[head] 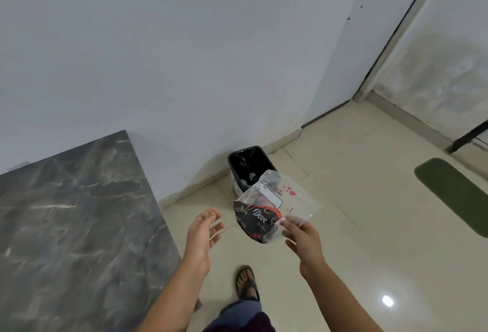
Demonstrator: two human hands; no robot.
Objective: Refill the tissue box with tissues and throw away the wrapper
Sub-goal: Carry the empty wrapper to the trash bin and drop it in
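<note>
Pinching one corner of the empty plastic wrapper (274,207), the right hand (303,239) holds it in the air just in front of the black-lined bin (237,162) standing by the wall. The left hand (203,234) hangs beside it, fingers spread wide and holding nothing, next to the grey marble table (71,226).

The right hand (303,236) pinches the corner of an empty tissue wrapper (274,207), clear plastic with a black "Dove" panel, above the cream tiled floor (343,226). The left hand (203,234) is spread beside it, holding nothing. A black-lined bin (248,165) stands by the white wall (184,54). A grey marble tabletop (74,226) lies left, a green mat (454,194) right, and a sandalled foot (245,281) below.
</note>
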